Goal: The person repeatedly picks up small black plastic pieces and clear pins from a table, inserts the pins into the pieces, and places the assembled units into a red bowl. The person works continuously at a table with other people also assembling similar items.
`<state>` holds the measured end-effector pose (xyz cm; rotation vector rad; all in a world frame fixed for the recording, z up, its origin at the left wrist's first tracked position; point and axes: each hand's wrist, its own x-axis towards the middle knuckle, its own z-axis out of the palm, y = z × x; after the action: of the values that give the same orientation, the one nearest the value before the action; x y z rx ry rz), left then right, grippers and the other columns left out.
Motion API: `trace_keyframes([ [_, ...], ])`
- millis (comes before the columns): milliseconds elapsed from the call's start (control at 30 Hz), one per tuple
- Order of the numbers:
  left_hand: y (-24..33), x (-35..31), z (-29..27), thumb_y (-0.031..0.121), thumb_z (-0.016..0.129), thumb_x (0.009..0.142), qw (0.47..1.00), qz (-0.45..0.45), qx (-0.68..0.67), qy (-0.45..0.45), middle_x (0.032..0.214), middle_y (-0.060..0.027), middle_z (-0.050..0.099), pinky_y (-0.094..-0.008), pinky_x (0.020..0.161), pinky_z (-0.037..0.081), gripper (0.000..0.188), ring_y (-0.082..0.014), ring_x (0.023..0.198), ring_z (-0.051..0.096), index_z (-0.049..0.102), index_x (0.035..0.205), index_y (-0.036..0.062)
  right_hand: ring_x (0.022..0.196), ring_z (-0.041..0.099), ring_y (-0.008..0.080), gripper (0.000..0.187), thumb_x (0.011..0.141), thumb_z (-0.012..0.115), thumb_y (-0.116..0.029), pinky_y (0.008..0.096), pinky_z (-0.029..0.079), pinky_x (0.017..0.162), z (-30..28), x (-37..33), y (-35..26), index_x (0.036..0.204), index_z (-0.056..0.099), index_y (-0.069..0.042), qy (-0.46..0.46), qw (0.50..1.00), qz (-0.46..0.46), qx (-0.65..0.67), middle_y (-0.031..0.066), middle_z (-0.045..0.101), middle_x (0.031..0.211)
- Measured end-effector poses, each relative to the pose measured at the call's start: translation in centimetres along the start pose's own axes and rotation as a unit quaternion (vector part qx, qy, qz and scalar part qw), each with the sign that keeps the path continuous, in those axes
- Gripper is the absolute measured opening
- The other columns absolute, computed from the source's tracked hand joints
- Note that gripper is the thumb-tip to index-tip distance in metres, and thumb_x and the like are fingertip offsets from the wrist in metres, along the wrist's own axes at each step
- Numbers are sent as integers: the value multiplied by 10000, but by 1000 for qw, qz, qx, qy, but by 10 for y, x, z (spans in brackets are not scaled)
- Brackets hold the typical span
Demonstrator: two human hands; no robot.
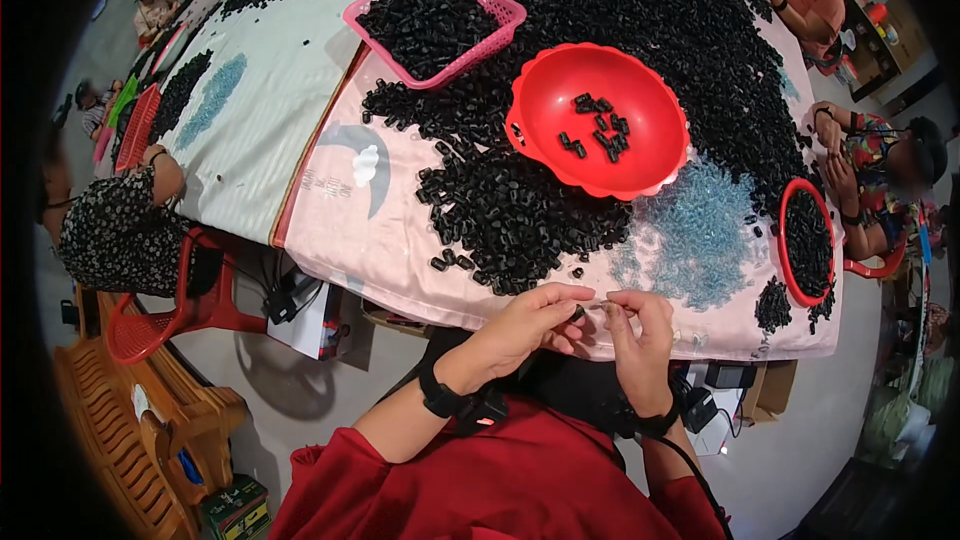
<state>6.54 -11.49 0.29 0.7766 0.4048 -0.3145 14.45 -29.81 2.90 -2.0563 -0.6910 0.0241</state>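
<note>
Close to the near table edge, my left hand (535, 328) has its fingers curled around a small black plastic piece (577, 313). My right hand (642, 340) faces it, thumb and fingertips pinched together; whatever is between them is too small to make out. The fingertips of both hands nearly meet. Beyond them lies a pile of black plastic pieces (510, 215), short and cylinder-like. A heap of small clear bluish pieces (700, 230) spreads to its right. A red scalloped bowl (575, 80) with several black pieces inside stands behind both piles.
A pink basket (365, 15) full of black pieces stands at the far left of the pink tablecloth (340, 230). At right a round red basket (783, 240) holds more. People sit around the table, one (870, 165) at right. A red chair (180, 310) and wooden bench (110, 440) are at left.
</note>
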Motion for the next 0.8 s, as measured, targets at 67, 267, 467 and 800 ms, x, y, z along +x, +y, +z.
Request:
trace_keyframes([
  [67, -7, 3, -8, 216, 573, 1129, 998, 10, -50, -47, 1172, -62, 711, -295, 858, 617, 333, -106, 947, 688, 607, 1391, 13, 960, 568, 218, 80, 973, 748, -71, 365, 427, 902, -4, 2, -8, 1045, 720, -50, -16, 1000, -16, 6, 47, 673, 939],
  [267, -14, 5, -16, 162, 623, 1101, 994, 15, -79, -77, 1190, -80, 722, -317, 936, 621, 334, -152, 1024, 728, 621, 1388, -9, 959, 567, 213, 94, 977, 751, -71, 356, 424, 906, -5, 1, -1, 1064, 724, -48, -40, 998, -43, -29, 49, 684, 952],
  [467, -15, 4, -16, 139, 664, 1073, 994, 30, -80, -67, 1222, -111, 732, -316, 954, 629, 323, -182, 1086, 745, 627, 1365, 5, 949, 568, 213, 95, 982, 743, -64, 364, 421, 918, -6, 2, -6, 1072, 722, -43, -52, 997, -46, -22, 46, 700, 955],
  [800, -17, 8, -20, 163, 711, 1049, 995, 40, -63, -68, 1146, -100, 752, -287, 873, 632, 276, -174, 1047, 753, 661, 1276, 14, 845, 643, 197, 113, 949, 753, -57, 363, 376, 903, -5, 5, -12, 1056, 740, -87, -46, 994, -94, -16, 24, 709, 928],
])
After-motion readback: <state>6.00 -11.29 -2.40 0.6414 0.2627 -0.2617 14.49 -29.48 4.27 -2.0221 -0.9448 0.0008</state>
